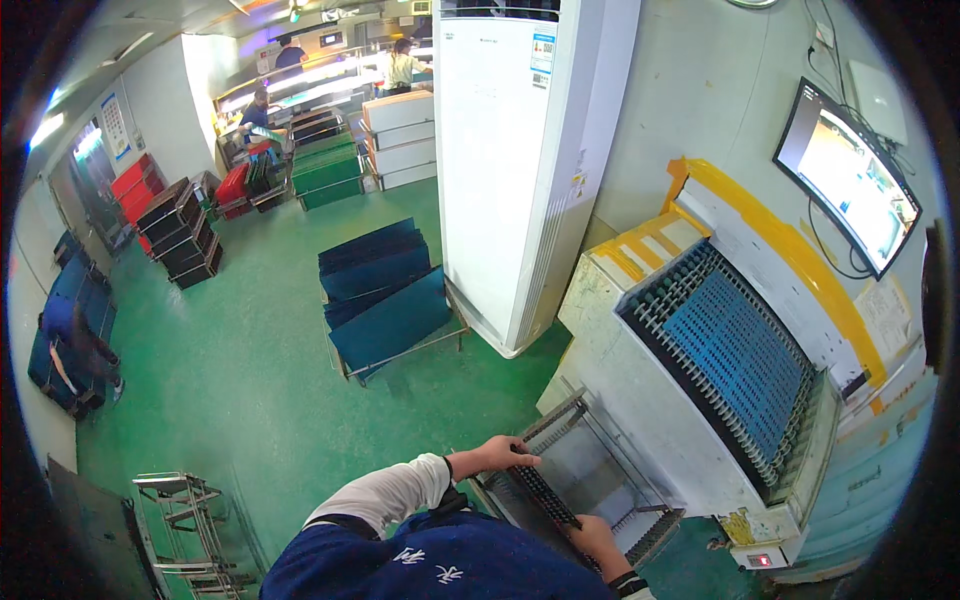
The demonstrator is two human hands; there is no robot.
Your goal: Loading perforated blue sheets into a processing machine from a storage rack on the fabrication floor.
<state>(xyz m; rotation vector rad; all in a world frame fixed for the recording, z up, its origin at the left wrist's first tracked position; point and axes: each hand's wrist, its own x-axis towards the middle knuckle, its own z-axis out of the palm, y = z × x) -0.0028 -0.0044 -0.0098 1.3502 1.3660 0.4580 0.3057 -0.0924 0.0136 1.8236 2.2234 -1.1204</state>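
Observation:
A narrow dark piece with rows of small notches or dots (546, 496) runs between my hands; it may be a panel seen nearly edge-on. My left hand (497, 455) has its fingers closed around the far end. At the near end is my right hand (598, 540), gripping its edge with fingers partly hidden. Beneath and beyond both hands stands an open metal rack (650, 540) with toothed side rails. A grey flat surface (592, 480) shows inside the frame.
Right of the rack, a roller conveyor machine (640, 310) carries a blue perforated panel (735, 365). A tall white air conditioner (500, 180) stands ahead. A rack of dark blue panels (390, 310) is on the floor. Metal step stand (185, 530) at left. Several people work farther off.

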